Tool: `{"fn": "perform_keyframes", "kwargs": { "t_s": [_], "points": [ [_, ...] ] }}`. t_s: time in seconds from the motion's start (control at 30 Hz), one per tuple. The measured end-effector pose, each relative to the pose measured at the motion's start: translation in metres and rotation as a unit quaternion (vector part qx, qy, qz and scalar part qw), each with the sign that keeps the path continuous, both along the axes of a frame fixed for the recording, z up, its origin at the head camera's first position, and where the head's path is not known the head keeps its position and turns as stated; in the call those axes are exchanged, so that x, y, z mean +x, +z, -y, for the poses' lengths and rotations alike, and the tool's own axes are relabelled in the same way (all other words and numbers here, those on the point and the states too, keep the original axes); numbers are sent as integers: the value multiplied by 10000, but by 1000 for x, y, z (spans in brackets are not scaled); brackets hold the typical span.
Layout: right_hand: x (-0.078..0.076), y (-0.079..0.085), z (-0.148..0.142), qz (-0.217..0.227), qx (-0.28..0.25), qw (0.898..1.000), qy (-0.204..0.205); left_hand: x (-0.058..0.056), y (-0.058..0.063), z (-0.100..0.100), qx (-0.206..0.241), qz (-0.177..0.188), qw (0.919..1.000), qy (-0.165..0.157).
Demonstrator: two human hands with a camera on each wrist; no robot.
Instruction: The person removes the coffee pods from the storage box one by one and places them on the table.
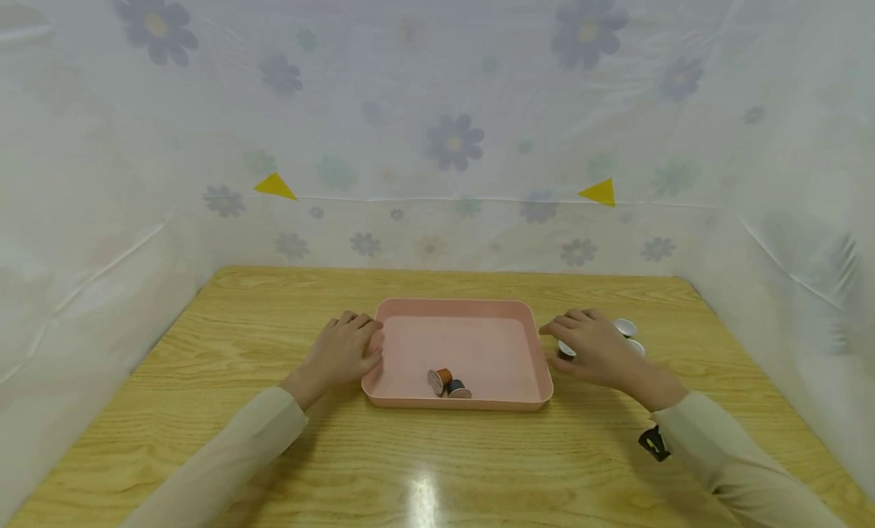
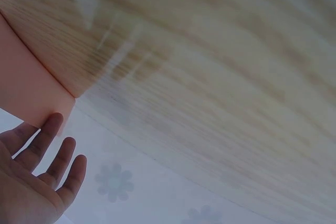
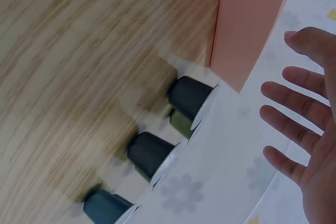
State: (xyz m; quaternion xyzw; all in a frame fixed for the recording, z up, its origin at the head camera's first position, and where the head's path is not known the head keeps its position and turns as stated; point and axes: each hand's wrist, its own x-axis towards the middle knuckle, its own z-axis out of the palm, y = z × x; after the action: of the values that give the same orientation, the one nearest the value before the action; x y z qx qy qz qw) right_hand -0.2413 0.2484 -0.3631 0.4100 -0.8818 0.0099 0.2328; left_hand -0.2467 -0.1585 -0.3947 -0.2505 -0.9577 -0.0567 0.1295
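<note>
A shallow pink tray [image 1: 458, 353] lies on the wooden table. Inside, near its front wall, an orange coffee capsule [image 1: 440, 380] and a dark coffee capsule [image 1: 459, 390] rest close together. My left hand [image 1: 347, 347] is at the tray's left rim; in the left wrist view one fingertip [image 2: 54, 121] overlaps the outer wall and another digit goes behind the rim. Off the tray's right side, my right hand [image 1: 593, 349] has its fingers spread and holds nothing. It partly covers several capsules, seen in the right wrist view as black [image 3: 150, 155] and teal [image 3: 106, 205] ones, with green [image 3: 181, 122] behind.
The capsules right of the tray stand with pale lids [image 1: 625, 327] upward. A small black item [image 1: 655, 443] shows at the right sleeve's cuff. White flowered sheeting [image 1: 451, 232] with two yellow triangles [image 1: 276, 186] closes off the table's back and sides.
</note>
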Motion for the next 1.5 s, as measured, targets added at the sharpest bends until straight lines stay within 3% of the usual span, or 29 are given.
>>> {"fn": "perform_keyframes", "kwargs": {
  "t_s": [0.43,0.9,1.17,1.5],
  "points": [
    [1,-5,23,218,246,9987,381,1,1,0,-3,20,10000,21],
    [-3,-7,50,-132,589,9911,1184,1,0,0,16,63,10000,32],
    [-3,-8,66,295,687,9877,1376,0,-1,0,39,-15,10000,0],
    [0,-5,86,512,1008,9820,1513,-1,-1,1,-5,-67,10000,-2]
  ]
}}
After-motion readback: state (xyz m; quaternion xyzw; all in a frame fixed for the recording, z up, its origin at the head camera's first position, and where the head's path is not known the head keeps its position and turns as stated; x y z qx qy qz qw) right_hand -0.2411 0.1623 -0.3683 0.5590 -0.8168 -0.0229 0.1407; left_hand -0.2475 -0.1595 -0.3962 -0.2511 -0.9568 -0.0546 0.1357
